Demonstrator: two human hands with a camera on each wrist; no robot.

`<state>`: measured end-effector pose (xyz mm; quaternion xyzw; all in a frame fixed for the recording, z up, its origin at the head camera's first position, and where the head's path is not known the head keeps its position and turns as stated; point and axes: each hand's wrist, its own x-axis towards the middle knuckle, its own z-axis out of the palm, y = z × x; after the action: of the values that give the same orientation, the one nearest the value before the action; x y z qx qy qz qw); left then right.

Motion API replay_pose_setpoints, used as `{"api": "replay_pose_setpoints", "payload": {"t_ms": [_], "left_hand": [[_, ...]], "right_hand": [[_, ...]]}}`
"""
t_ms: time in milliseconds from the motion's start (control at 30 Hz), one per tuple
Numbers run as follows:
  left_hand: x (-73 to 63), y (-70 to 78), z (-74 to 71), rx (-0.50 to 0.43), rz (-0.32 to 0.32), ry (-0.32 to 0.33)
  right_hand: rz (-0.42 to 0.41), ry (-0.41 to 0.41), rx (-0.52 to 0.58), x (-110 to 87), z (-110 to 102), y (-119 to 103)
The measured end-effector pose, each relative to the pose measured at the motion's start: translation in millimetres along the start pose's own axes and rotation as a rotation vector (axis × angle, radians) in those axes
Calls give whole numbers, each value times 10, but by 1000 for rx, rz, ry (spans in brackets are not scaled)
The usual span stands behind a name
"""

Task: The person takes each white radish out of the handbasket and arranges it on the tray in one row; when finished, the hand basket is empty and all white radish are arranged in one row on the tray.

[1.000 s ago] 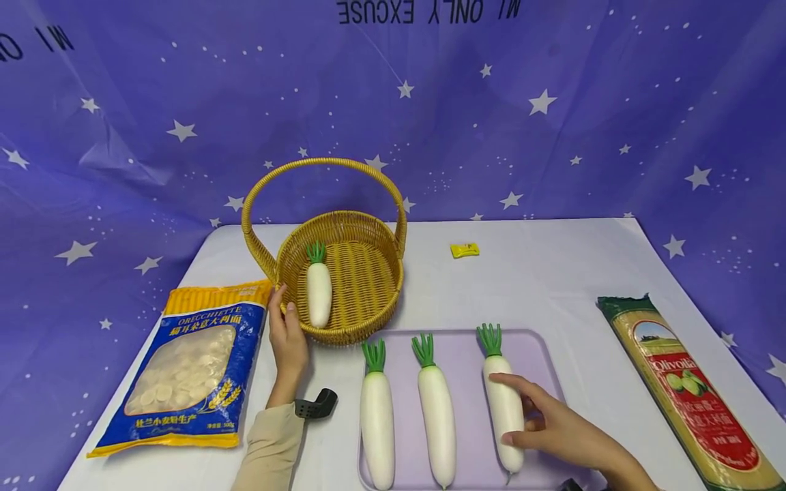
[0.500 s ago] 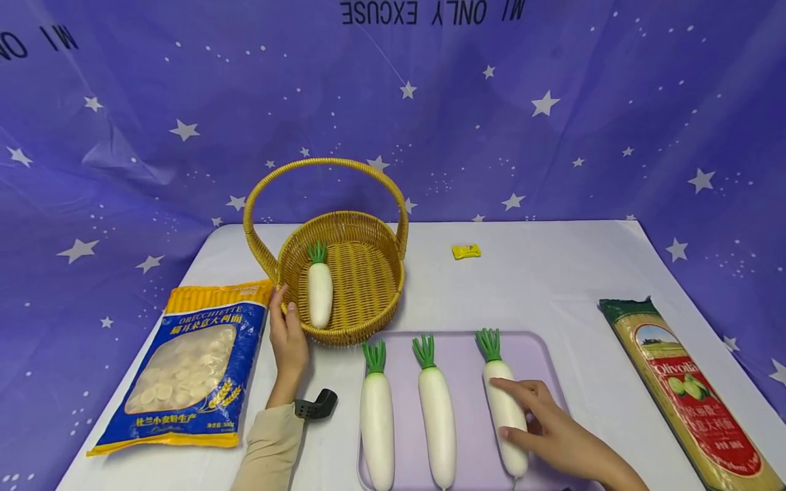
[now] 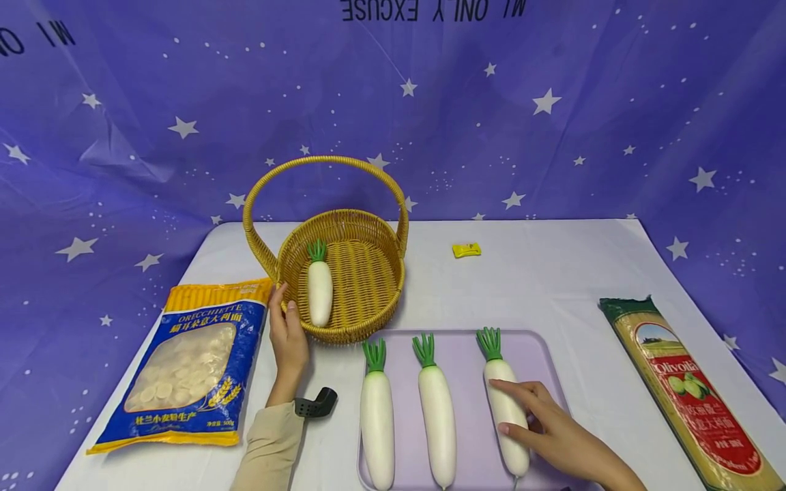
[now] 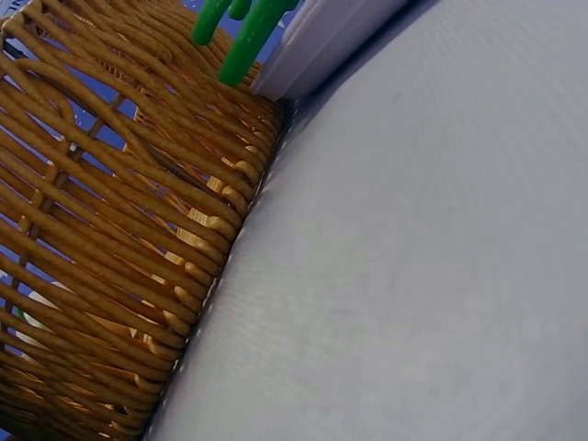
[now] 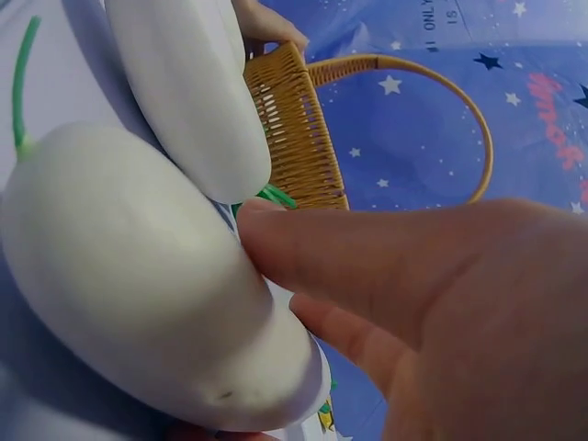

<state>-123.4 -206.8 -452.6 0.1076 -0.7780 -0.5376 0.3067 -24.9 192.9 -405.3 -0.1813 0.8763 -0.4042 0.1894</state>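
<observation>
Right hand (image 3: 557, 435): fingers and thumb curled round the right white radish (image 3: 505, 406), which lies lengthwise in the tray, leaf end far, root end near. Left hand (image 3: 290, 344): fingers extended against the near left side of the basket, thumb at its rim; farther fingers hidden. Sleeve (image 3: 267, 447), beige, with a black device (image 3: 316, 404) at the wrist.

Tray (image 3: 469, 382): shallow, pale purple, rounded corners, at the near centre. Contents: three white radishes with green tops, laid roughly parallel. Left white radish (image 3: 377, 429) along the left edge; middle white radish (image 3: 437, 423) apart from it; right white radish in the grip.

Basket (image 3: 362, 273): round, woven, golden brown, upright, tall arched handle; stands just beyond the tray's far left corner. Contents: one white radish (image 3: 320, 293), at the left of the floor, leaves to the far side.

Pasta bag (image 3: 184, 368): blue and yellow, marked ORECCHIETTE, left of the basket; pale pieces visible through its window.

Spaghetti pack (image 3: 694, 395): long, green-ended, red label, well right of the tray.

Yellow packet (image 3: 467, 250): small, far, right of the basket.

Table (image 3: 540, 279): white-covered. Backdrop (image 3: 442, 157): purple, starred.
</observation>
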Motion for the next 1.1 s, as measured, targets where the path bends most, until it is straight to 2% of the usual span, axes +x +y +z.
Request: {"api": "replay_pose_setpoints", "payload": {"t_ms": [233,333,433,500,567,667,767,867,933,1033,1100], "left_hand": [[-10,10,1,-1,-7,0],[-17,12,0,-2,-10,-1],[-24,10,3,-2,-12,-6],[-27,5,5,1,-13,-8],[-27,4,7,3,-9,-5],[-25,5,10,5,-9,-6],[-26,7,11,5,-19,-13],[-28,2,6,8,-22,-13],[-28,-2,1,10,-22,-10],[-17,-4,-1,9,-19,-4],[-11,-1,5,5,-18,-8]], "right_hand": [[25,2,-19,-27,-6,-6],[34,22,-98,-53,-31,-45],[12,110,-200,-73,-60,-105],[-28,206,-245,-63,-86,-137],[-61,295,-211,-9,-125,-166],[-124,348,11,147,-183,-209],[-161,303,298,354,-161,-264],[-180,196,549,611,-59,-357],[-210,96,719,810,20,-455],[-228,-78,974,1153,118,-665],[-223,-164,1116,1391,179,-829]]}}
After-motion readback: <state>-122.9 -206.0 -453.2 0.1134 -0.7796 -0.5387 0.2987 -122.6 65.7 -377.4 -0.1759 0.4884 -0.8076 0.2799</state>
